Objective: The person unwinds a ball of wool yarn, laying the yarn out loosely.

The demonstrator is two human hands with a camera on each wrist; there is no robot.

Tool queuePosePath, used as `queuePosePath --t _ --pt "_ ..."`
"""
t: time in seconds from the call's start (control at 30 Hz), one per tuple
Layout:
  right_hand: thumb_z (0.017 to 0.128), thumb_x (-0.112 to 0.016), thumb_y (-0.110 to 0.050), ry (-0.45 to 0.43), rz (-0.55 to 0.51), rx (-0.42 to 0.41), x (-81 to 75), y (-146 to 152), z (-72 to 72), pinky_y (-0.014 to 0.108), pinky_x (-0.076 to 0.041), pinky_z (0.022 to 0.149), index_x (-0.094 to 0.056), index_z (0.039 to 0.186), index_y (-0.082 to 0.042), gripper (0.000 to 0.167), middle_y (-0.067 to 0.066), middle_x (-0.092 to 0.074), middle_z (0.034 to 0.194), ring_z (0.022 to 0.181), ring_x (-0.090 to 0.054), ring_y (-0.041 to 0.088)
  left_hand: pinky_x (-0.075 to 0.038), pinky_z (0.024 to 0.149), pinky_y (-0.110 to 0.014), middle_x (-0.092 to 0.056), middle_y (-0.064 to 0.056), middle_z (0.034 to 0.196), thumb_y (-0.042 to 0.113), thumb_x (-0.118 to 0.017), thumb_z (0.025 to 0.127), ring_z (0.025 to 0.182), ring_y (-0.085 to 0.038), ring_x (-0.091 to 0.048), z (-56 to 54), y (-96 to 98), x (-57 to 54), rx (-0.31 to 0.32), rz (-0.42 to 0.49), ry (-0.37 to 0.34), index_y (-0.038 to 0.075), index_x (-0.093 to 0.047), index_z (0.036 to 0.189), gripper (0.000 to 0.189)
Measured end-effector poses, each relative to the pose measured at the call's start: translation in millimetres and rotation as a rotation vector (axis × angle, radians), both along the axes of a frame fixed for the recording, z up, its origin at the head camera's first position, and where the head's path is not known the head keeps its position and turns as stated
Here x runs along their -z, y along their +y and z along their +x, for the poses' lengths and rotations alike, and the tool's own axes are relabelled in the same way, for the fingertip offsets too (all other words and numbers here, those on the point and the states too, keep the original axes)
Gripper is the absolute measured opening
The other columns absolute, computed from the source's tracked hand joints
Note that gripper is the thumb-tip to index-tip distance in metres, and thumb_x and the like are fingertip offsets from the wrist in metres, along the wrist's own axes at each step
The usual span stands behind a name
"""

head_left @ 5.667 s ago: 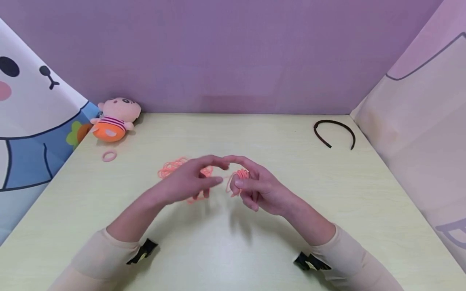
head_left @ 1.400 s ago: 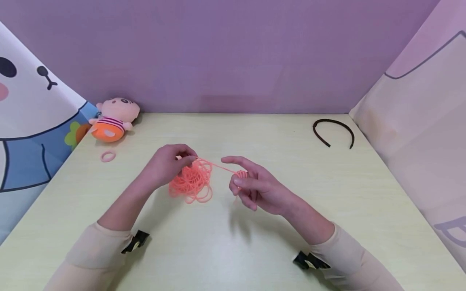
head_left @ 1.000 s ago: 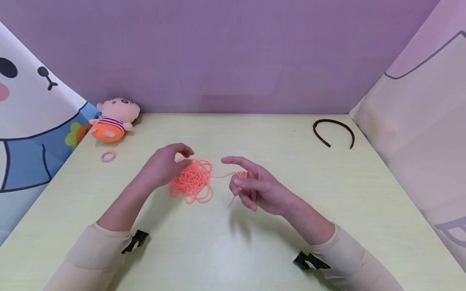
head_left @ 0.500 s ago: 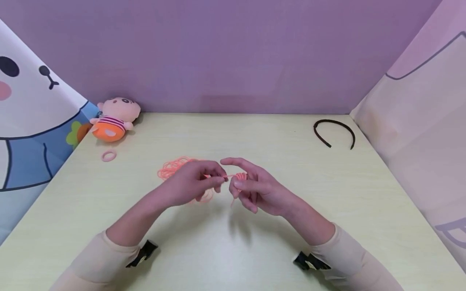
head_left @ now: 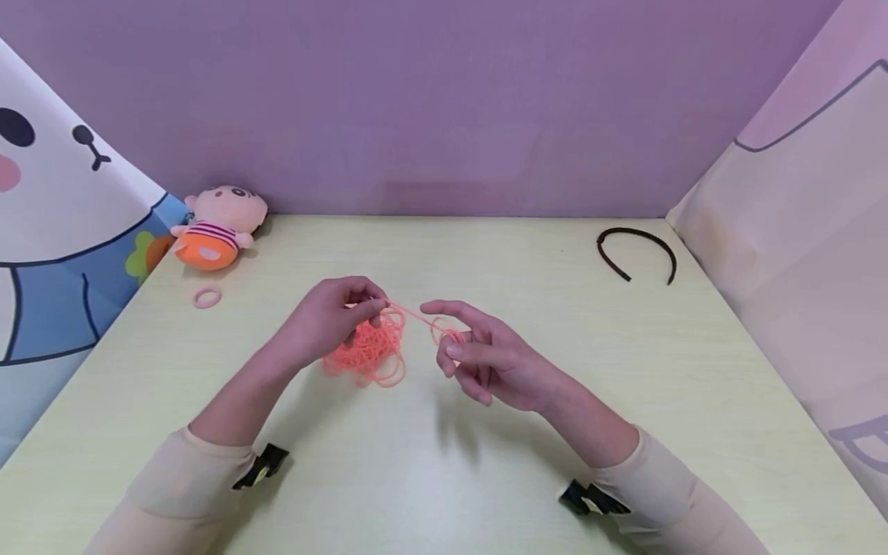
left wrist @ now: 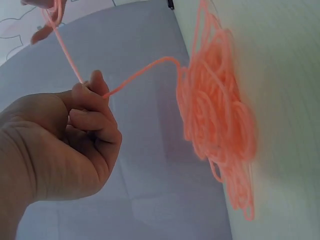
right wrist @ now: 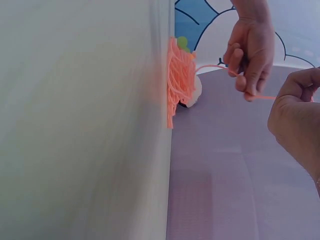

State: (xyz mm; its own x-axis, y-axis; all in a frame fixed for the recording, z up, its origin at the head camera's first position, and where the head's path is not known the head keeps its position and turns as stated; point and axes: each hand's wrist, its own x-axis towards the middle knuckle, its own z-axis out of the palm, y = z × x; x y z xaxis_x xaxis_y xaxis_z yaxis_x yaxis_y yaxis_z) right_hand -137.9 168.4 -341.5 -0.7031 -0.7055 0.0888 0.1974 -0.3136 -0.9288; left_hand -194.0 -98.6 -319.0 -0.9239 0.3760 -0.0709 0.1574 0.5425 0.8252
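A loose tangle of coral-pink yarn (head_left: pixel 368 351) lies on the table, partly behind my left hand (head_left: pixel 326 320). That hand pinches a strand between thumb and fingertips, just above the tangle. From there the strand (left wrist: pixel 67 55) runs taut to my right hand (head_left: pixel 499 358). The right thumb and curled fingers grip a small wound bundle of yarn (head_left: pixel 454 337), with the index finger stretched out to the left. In the left wrist view, slack yarn (left wrist: pixel 145 70) leads from the pinch back to the pile (left wrist: pixel 215 100). The right wrist view shows the right fingers only partly.
A pink plush toy (head_left: pixel 218 227) sits at the back left, with a small pink ring (head_left: pixel 207 297) in front of it. A dark headband (head_left: pixel 638 231) lies at the back right. Printed fabric walls (head_left: pixel 444 108) enclose the pale table (head_left: pixel 444 478) at the back and sides.
My left hand let go of the strand, pinched it beside the right hand, then moved left and away along it. The right hand stays nearly still; a yarn loop now stands out at its bundle.
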Motion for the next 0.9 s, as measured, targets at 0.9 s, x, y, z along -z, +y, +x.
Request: queuePosePath --t 0.9 --pt "0.101 -0.053 -0.006 -0.012 0.009 0.03 0.2 0 -1.5 0.021 -0.039 0.046 -0.04 0.149 -0.013 0.051 0.001 -0.061 0.081 0.044 -0.049 0.01 -0.052 0.063 -0.035 -0.06 -0.015 0.13 0.02 -0.065 0.1 0.063 -0.02 -0.055 -18.6 -26.8 2.2 -0.037 -0.088 -0.037 0.007 -0.059 0.13 0.033"
